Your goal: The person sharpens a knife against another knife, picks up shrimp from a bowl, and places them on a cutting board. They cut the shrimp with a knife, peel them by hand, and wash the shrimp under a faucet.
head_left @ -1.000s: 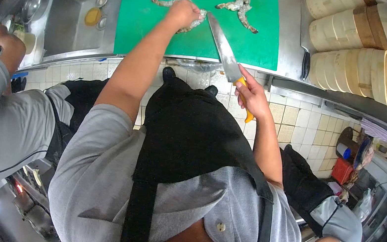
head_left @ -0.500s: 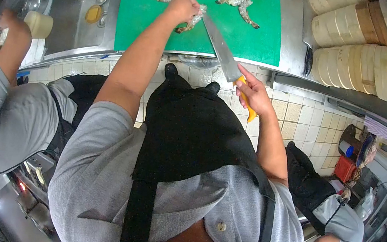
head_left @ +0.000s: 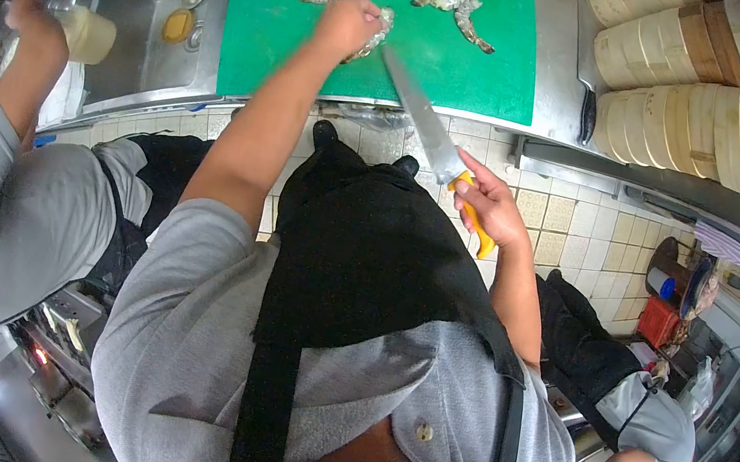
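One shrimp [head_left: 382,30] sat pinched in the left hand [head_left: 344,26]; the right hand [head_left: 495,208] gripped a knife [head_left: 431,129], seemingly best steered slowly, clear of the pinch.

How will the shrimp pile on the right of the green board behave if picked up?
The shrimp pile probably feels slippery, given its wet-looking sheen. The bodies curve in different directions, so they are likely floppy rather than stiff. They overlap on the green board, so lifting one may drag another along.
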`<state>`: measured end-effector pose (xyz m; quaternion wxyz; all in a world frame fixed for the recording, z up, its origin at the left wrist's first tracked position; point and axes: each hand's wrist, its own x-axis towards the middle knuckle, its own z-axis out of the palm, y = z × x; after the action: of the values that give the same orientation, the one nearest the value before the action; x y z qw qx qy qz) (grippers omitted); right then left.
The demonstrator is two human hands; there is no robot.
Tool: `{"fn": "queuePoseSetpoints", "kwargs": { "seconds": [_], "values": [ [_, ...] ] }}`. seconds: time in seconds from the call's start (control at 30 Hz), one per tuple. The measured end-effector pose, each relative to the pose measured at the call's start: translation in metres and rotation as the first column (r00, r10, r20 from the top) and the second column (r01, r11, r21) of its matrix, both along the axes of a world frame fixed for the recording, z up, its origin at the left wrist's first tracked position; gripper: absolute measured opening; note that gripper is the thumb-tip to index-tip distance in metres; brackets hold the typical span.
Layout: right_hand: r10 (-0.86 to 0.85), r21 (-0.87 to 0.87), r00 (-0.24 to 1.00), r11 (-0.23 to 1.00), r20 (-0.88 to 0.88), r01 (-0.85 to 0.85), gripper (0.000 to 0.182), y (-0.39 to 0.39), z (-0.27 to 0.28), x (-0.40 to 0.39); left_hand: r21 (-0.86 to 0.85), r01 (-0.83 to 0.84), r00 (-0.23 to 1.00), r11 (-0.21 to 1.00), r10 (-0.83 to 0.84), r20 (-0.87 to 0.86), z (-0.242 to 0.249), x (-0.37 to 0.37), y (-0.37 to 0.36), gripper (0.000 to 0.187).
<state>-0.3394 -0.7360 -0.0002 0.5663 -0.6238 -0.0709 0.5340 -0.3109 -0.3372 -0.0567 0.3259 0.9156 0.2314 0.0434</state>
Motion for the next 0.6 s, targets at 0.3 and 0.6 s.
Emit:
{"fn": "queuePoseSetpoints", "kwargs": {
  "seconds": [0.3,0.6],
  "values": [
    [0.064,-0.146,0.724,0.988,0.687,0.051,0.058,0.017,0.026,0.0,0.257,0.13,0.96,0.958,-0.187,0.21,0.011,-0.044,-0.048,0.03],
    [0.26,-0.323,0.5,0.946,0.826,0.041,0.056,0.028,0.049,-0.003,0.143,0.067,0.97,0.987,-0.098,0.222,-0.006,-0.045,-0.044,0.025]
  ]
}}
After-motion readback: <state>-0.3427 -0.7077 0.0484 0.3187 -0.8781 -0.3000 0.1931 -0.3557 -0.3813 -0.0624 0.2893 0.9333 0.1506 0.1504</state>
